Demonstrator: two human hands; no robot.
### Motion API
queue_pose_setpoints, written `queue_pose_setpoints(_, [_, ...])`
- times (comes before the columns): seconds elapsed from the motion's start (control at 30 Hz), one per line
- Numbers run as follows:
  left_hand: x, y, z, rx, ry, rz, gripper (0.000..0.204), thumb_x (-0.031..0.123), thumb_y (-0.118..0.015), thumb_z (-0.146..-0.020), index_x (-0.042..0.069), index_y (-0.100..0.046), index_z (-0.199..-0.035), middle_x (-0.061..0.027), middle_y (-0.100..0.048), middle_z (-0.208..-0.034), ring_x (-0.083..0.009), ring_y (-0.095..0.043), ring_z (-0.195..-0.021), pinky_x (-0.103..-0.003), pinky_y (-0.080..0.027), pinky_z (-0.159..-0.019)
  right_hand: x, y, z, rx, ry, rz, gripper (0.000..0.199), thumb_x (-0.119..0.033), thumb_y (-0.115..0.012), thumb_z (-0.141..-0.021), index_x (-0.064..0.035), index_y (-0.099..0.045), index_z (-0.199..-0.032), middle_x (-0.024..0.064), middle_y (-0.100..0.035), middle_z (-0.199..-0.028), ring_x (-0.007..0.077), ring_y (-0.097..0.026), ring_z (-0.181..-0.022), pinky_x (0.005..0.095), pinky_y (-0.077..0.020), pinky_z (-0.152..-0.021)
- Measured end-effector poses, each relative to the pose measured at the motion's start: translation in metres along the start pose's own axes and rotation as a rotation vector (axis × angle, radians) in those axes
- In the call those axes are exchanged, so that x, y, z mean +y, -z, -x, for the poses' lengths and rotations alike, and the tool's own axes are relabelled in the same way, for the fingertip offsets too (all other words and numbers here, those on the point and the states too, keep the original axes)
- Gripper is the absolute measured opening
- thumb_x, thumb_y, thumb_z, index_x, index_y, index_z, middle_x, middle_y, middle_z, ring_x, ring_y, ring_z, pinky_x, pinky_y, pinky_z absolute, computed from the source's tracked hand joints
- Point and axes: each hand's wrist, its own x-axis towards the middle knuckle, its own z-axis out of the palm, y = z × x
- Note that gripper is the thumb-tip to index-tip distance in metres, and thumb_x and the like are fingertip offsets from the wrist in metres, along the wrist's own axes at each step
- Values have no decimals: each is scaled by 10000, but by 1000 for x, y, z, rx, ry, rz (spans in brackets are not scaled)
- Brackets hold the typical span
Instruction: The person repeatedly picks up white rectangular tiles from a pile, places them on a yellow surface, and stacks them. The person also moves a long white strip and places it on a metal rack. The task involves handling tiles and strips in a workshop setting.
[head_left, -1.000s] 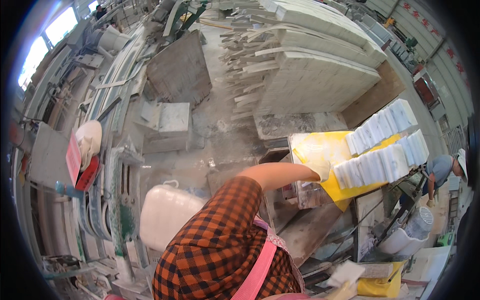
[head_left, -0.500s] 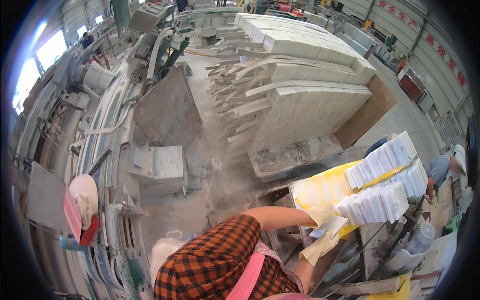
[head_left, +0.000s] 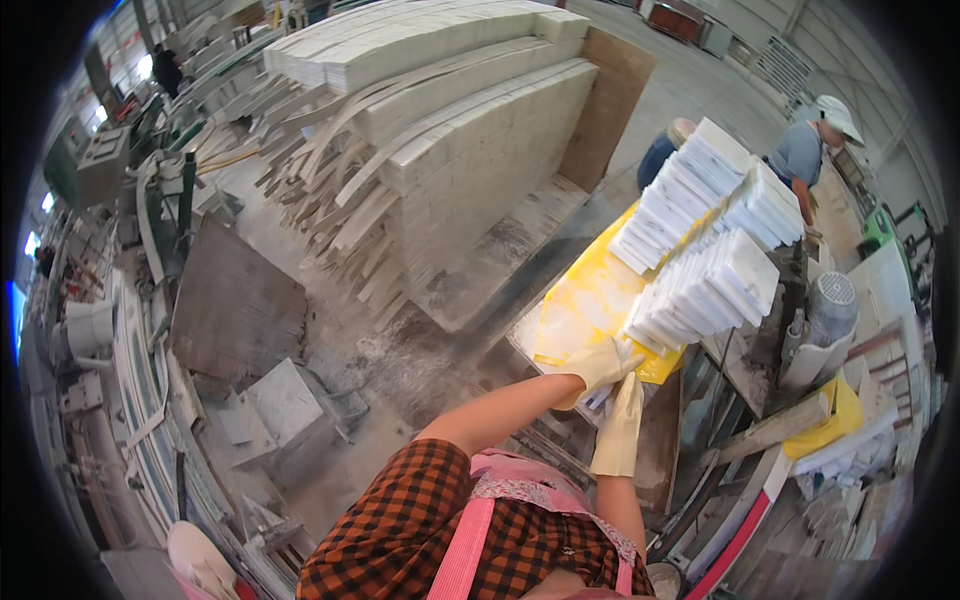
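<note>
Both my hands wear pale cream gloves and meet at the near edge of a bench covered with a yellow sheet. My left hand reaches in from the left, its fingers stretched toward the nearest row of white marble tiles. Just below and beside it, my right hand points upward with its fingers pressed together. Whatever is between those fingers is hidden. Small bluish-white pieces show partly between the gloves. The tiles stand on edge, leaning in several rows, with another row farther back.
A large stack of white stone slabs with jutting strips stands ahead on a pallet. A brown board and grey block are at left. A co-worker in a pale hat stands right, beyond a grey motor.
The view has swung right, bringing the bench nearer the middle. The white tile that was between my gloves is no longer plainly visible. My hands are now closer together.
</note>
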Motion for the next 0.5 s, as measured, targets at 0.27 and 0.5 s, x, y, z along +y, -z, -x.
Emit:
queue_pose_setpoints(0.27, [10, -17, 6, 41, 111, -113, 689, 333, -686, -855, -79, -439, -1348, -276, -703, -1111, -425, -705, -1023, -497, -532, -908, 27, 2, 17, -150, -343, -478, 539, -310, -504, -1089, 19, -415, -1507, 111, -484, -1501, 218, -482, -1373, 361, -390, -1158])
queue_pose_setpoints(0.5, [9, -44, 1, 118, 14, -88, 459, 265, -590, -924, -50, -491, -1242, -278, -712, -1081, -441, -700, -1015, -522, -521, -900, 20, 29, 19, -119, -517, -1104, 505, -279, -512, -1086, 15, -449, -1492, 113, -486, -1517, 220, -474, -1390, 374, -385, -1166])
